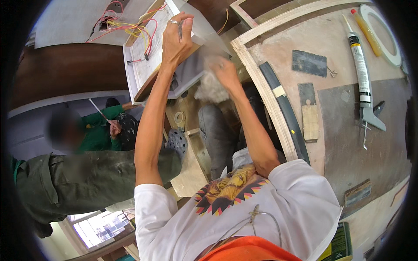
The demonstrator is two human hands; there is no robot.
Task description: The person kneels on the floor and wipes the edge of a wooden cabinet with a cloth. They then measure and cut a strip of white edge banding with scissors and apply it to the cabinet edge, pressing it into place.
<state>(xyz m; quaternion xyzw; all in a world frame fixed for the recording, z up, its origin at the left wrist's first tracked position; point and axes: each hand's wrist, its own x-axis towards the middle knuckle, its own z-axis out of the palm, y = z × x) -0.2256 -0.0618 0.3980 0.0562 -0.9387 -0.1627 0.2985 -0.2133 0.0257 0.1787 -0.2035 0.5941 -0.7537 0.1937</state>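
Note:
My left hand (177, 41), with a ring on one finger, is raised at the upper edge of a white box-like cabinet (187, 71). Its fingers are curled toward the thumb; whatever lies between them is hidden. Motion smears my right hand (224, 74) in front of the cabinet's right side, so its fingers do not show clearly. Just below it is a blurred, whitish, fluffy bundle (211, 89), perhaps a rag; whether the hand grips it is unclear. Red and yellow wires (141, 30) hang loose over the cabinet's light panel, left of my left hand.
At right, a wood-framed board (278, 100) carries a caulking gun (363, 78), a white ring (385, 32), a dark sanding block (309, 63) and a wooden block (310, 122). On the left, another person in green sleeves (102, 117) holds a thin stick; their shoe (177, 143) is near my left arm.

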